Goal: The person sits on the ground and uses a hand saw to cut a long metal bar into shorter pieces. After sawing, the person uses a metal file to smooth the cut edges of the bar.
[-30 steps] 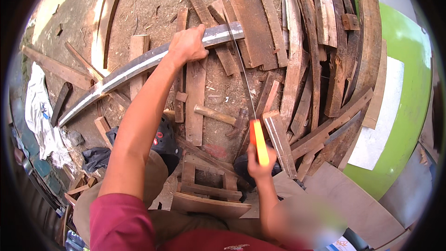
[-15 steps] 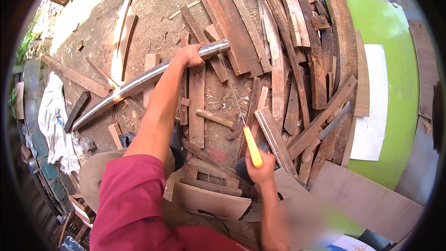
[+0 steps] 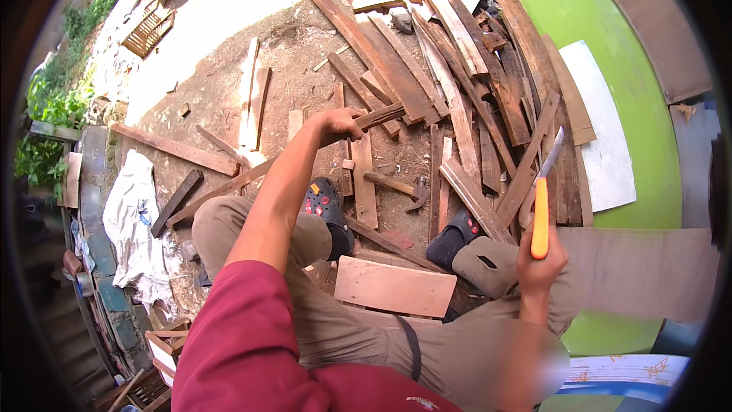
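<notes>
Between white cloth (image 3: 137, 217) and board pile (image 3: 457, 69), dirt ground (image 3: 301, 80) leaves open room past plank (image 3: 380, 116). Outdoors, far side sunlit. Left hand (image 3: 341, 122) grasps plank near its right end. Right hand (image 3: 543, 259) clenched around saw's orange handle (image 3: 540, 214), blade well apart from plank.

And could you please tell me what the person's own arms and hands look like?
The left arm has a maroon short sleeve with no marking visible on it; the forearm below is bare. The left hand and right hand are ungloved. The right forearm is bare too, but its sleeve cannot be made out.
</notes>
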A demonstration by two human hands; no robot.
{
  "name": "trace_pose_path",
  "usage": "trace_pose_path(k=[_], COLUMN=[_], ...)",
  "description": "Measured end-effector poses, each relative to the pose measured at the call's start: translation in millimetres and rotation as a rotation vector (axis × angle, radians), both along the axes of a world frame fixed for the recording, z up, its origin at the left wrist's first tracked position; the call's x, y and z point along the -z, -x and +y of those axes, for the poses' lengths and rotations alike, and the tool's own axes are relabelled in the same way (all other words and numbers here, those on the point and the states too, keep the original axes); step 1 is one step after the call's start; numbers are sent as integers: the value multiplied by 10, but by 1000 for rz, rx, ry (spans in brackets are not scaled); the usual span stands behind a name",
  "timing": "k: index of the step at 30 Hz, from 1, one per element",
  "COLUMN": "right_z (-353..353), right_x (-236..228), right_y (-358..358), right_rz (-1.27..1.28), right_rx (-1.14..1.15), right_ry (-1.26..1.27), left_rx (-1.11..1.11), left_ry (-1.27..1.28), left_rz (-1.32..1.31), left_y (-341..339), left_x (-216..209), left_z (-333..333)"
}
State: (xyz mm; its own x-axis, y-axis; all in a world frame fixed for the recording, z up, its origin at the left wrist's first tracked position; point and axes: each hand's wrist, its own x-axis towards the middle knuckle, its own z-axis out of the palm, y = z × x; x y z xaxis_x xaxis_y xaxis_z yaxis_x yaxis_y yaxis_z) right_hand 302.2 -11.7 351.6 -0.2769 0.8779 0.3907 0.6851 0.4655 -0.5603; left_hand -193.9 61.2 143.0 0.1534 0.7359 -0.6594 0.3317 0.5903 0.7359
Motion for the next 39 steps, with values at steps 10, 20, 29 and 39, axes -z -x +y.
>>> trace_pose_path(k=[10,20,29,39], right_z=[1448,557,-585,189], right_x=[-667,-753,-689,-721], right_y=[200,884,950,988], right_rz=[-399,351,689,340], right_rx=[-374,79,154,57], right_ry=[-488,-215,-142,-376], left_rx=[177,191,165,302], left_ry=[-497,-673,-622,-464], left_rz=[386,834,936,733], left_y=[-142,-543,-678,-729], left_x=[-1821,-2170,-2045,-2452], left_z=[-986,-1843,-1743,-1748])
